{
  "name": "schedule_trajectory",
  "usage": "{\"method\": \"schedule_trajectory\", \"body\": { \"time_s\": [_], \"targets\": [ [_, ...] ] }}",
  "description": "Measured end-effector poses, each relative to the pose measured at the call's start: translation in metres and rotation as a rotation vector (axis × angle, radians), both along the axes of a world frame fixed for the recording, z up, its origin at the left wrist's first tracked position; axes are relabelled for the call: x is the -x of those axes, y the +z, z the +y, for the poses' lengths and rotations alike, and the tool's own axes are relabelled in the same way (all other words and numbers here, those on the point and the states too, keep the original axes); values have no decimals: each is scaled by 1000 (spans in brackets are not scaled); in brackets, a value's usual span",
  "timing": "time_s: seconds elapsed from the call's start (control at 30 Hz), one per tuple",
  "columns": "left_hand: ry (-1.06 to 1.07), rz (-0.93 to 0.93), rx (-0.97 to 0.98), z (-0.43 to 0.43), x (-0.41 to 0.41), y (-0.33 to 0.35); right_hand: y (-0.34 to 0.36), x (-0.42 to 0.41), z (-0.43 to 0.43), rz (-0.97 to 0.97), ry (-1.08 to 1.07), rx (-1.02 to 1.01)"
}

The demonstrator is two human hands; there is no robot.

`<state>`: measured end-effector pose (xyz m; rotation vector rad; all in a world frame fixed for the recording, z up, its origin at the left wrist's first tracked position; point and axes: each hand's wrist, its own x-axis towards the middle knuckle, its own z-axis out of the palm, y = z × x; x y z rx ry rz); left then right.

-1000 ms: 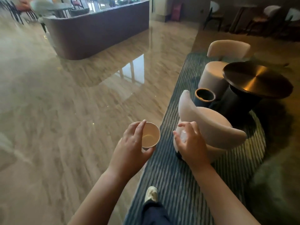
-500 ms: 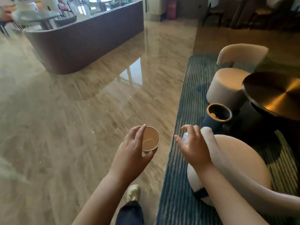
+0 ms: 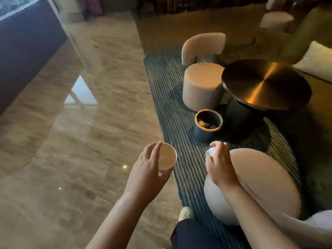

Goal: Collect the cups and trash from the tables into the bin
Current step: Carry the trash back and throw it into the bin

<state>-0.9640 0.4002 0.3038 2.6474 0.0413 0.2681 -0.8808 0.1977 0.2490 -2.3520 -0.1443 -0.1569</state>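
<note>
My left hand [image 3: 147, 169] grips a paper cup [image 3: 167, 158] by its side, mouth tilted toward me, with a little liquid at the bottom. My right hand [image 3: 218, 162] holds a crumpled white piece of trash [image 3: 210, 152], mostly hidden by the fingers. Ahead on the striped carpet stands the dark round bin [image 3: 208, 125] with a tan rim; several cups lie inside it. Both hands hover short of the bin, the right one closer.
A round dark table with a brassy top [image 3: 265, 83] stands just right of the bin. A beige chair [image 3: 203, 83] sits behind the bin, and another beige chair seat [image 3: 265, 178] is under my right forearm. Glossy marble floor [image 3: 71, 141] spreads to the left.
I have walked forward: the bin and table are nearer and more centred, and the near chair has slid under my right arm. Both hands keep their holds.
</note>
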Motion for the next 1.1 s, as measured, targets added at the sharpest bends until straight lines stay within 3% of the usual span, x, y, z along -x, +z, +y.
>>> {"method": "schedule_trajectory", "body": {
  "time_s": [0.23, 0.47, 0.67, 0.87, 1.1],
  "targets": [
    [-109, -13, -22, 32, -181, -35, -33, -150, 11, 148, -207, -133],
    [-148, 111, 45, 40, -371, -66, -65, -323, -7, 359, -410, -286],
    [-242, 231, 122, 28, -515, -104, -86, -457, -13, 539, -714, -698],
    [-322, 428, 199, 3, -635, -172, -138, -547, -21, 606, -888, -742],
    [-413, 588, 174, -12, -733, -228, -203, -600, -29, 654, -1146, -973]
  ]
}}
